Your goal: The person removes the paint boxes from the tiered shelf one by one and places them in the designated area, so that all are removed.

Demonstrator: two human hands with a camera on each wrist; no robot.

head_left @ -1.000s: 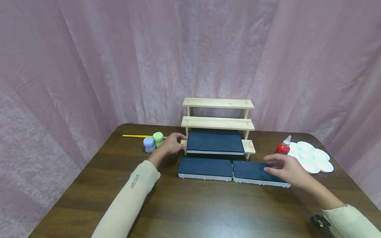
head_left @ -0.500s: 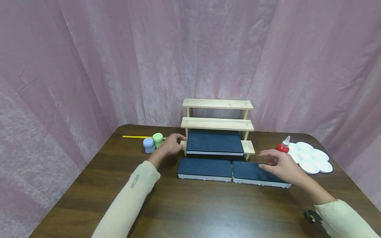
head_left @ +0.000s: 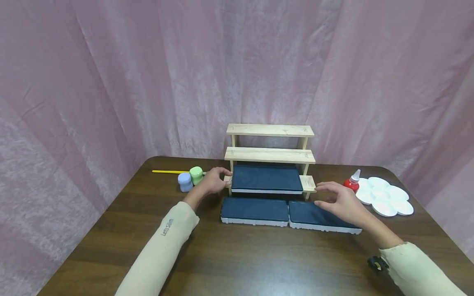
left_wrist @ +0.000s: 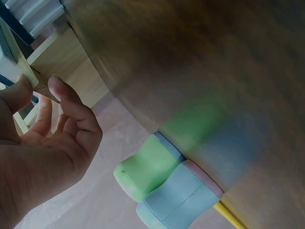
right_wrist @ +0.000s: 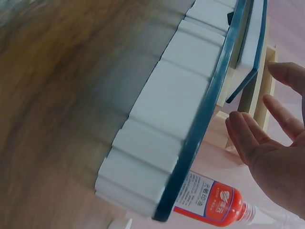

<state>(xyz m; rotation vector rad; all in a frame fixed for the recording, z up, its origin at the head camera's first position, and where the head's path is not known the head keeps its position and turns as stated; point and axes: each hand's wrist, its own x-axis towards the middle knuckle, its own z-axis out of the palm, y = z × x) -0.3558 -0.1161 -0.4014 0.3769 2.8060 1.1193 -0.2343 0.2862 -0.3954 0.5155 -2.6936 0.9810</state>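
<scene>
Left hand (head_left: pixel 212 181) pinched; right hand (head_left: pixel 343 203) loose

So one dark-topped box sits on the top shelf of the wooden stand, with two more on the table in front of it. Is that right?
Not quite: the head view shows the dark-topped box on the lowest shelf of the wooden stand, not the top one. The rest holds.

3 boxes (head_left: pixel 254 209) | 2 jars (head_left: pixel 185 181) | 1 stand (head_left: pixel 269 155) | 1 bottle (head_left: pixel 351 186) | 1 palette (head_left: pixel 384 196) | likely 1 rod (head_left: pixel 170 172)

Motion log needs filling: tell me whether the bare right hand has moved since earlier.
Yes: the bare right hand moved left, nearer the tiered pale wooden stand.
</scene>
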